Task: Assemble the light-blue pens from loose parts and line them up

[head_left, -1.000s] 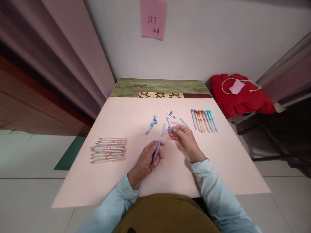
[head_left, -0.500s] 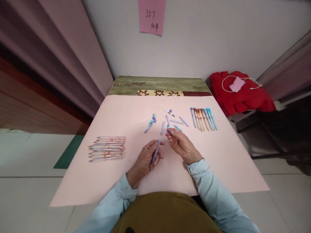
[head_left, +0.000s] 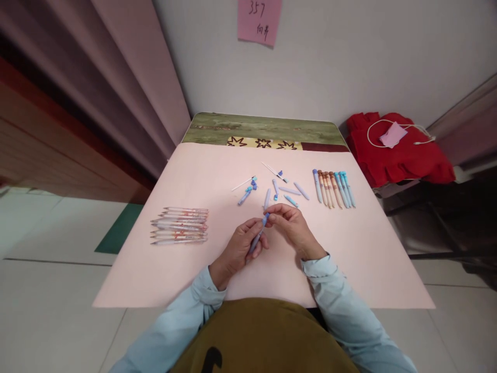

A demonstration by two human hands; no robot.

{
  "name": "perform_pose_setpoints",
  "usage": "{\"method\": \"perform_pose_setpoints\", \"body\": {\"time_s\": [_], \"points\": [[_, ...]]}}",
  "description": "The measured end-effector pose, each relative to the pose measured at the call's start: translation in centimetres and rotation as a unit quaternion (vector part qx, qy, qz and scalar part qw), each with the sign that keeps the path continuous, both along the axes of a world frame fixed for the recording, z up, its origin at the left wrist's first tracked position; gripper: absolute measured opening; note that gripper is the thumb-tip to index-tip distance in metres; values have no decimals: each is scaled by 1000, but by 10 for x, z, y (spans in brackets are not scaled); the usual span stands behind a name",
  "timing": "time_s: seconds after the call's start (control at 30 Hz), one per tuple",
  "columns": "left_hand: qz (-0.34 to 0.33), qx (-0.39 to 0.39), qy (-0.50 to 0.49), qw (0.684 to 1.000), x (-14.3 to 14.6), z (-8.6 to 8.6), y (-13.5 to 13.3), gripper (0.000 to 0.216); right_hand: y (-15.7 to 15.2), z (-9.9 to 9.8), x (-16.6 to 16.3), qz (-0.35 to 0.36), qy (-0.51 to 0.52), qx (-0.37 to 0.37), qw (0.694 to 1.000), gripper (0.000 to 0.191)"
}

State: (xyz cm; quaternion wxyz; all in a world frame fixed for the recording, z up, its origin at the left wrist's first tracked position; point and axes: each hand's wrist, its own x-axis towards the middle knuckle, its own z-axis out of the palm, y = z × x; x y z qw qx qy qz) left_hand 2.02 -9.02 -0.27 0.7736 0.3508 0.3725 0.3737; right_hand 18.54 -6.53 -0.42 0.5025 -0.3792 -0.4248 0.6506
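Observation:
My left hand point(head_left: 239, 249) is closed around a light blue pen barrel point(head_left: 258, 236) that points up and to the right. My right hand point(head_left: 292, 228) pinches at the barrel's upper tip, fingers pressed together; what small piece it holds there I cannot make out. Both hands meet above the pink table cover point(head_left: 194, 171), just in front of a scatter of loose pen parts point(head_left: 272, 189): blue barrels, caps and thin white refills.
A row of several whole pens point(head_left: 334, 189), blue and brown, lies at the right. A bundle of pale pens point(head_left: 179, 226) lies at the left. A red cloth with a white cord point(head_left: 396, 150) sits on a chair to the right. A pink note point(head_left: 259, 20) hangs on the wall.
My right hand has come back from the loose parts and closed in on the tip of the barrel in my left hand. The view shifted slightly to the left.

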Motion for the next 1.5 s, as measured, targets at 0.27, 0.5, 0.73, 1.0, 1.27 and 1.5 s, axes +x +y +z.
{"method": "perform_pose_setpoints", "body": {"time_s": [0.27,0.5,0.73,1.0,1.27,1.5], "points": [[8,12,-32,999,-3,-5,-3,28,-3,1,3,26,-7,44,999,19],[1,19,-40,999,-4,-5,-4,23,-6,7,4,64,-4,49,997,17],[9,18,-20,1000,-3,-1,-4,27,-2,-3,-3,58,-1,33,998,18],[74,-46,42,995,7,5,3,40,-4,-5,-8,26,-19,29,999,26],[92,-68,-41,993,-3,4,6,36,15,4,34,-282,-140,6,949,31],[79,-18,-58,995,15,5,23,36,-18,9,22,-176,-200,45,963,32]]}}
